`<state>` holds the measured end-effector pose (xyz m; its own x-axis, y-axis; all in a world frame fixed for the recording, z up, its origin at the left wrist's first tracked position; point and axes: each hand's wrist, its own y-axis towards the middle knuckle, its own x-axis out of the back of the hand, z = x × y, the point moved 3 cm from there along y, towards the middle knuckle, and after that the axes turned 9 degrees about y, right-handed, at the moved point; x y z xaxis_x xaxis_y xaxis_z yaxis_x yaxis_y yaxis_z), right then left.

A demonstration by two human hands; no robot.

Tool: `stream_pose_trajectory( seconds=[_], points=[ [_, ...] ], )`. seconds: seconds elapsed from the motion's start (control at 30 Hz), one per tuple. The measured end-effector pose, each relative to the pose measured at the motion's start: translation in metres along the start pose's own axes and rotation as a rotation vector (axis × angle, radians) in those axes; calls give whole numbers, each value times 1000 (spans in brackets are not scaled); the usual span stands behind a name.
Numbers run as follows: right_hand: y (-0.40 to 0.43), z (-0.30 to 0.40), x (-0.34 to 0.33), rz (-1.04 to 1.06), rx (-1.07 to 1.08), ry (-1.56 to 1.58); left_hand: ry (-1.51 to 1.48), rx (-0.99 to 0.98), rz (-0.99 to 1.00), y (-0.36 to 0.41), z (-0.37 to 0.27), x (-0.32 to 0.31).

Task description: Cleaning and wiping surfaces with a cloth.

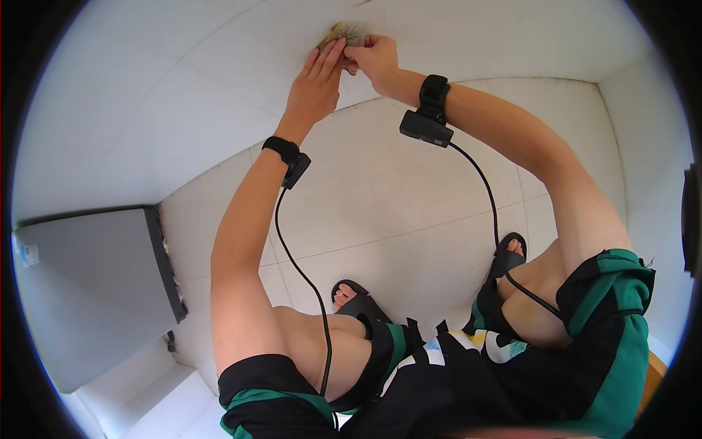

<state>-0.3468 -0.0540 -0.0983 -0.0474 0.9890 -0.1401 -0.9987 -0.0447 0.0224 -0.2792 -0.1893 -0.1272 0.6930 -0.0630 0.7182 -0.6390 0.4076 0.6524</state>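
Note:
A tangled grey scouring pad with a yellowish edge is up against the white wall, at the top of the view. My left hand lies over its near left side, fingers together and stretched out along it. At the pad's right edge, my right hand pinches it between thumb and bent fingers. The two hands almost meet at the fingertips, and they cover the pad's lower part. A brownish mark shows on the wall just above.
A grey box-shaped appliance with dark edges stands against the wall at left. Light floor tiles lie below my arms. Black cables hang from the wrist devices. My feet in black slippers are on the floor.

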Motion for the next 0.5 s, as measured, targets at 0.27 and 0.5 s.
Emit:
stream_pose_trajectory(
  seconds=[0.27,0.5],
  points=[
    [-43,-49,-5,-166,-288,56,-139,21,146,-53,-28,0],
    [-52,19,6,-31,-396,128,-109,102,62,-18,-20,48]
  ],
)
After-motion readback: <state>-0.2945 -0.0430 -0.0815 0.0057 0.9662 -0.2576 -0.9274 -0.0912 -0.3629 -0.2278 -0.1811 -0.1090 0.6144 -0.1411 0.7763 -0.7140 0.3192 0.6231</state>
